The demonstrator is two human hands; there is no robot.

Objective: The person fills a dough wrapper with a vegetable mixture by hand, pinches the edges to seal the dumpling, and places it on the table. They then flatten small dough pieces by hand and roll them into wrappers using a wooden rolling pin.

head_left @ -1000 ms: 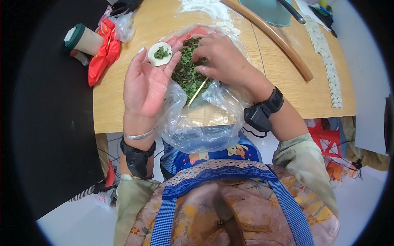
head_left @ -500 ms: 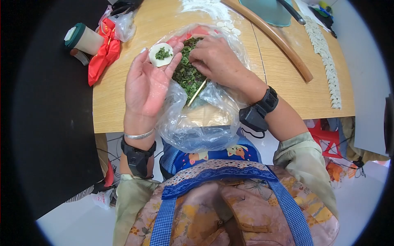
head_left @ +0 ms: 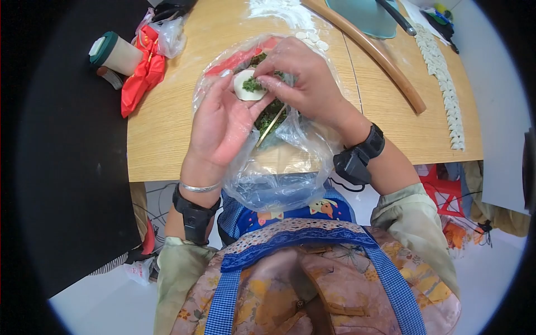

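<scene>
- Head view: the left hand [head_left: 223,127] is palm up, its fingers loosely spread under a round white wrapper [head_left: 244,94] that lies on them.
- The right hand [head_left: 304,75] is over the wrapper, thumb and fingertips drawn in narrow at the small heap of filling [head_left: 253,84]; whether they grip any of it cannot be told.
- The wrapper is above an open clear bag [head_left: 273,181], beside chopped greens [head_left: 269,118] partly hidden by the hands.
- A thin stick [head_left: 270,128] lies slanted on the greens.
- The bag is on the wooden table [head_left: 162,145] and hangs over its near edge.
- Small white discs [head_left: 312,40] lie just beyond the bag, near a patch of flour [head_left: 279,11].
- To the right, a long wooden rod [head_left: 371,53] lies slanted; farther right is a long strip of overlapping white pieces [head_left: 446,92].
- At the far left, a lidded cup [head_left: 121,57] lies against red wrapping [head_left: 142,86].
</scene>
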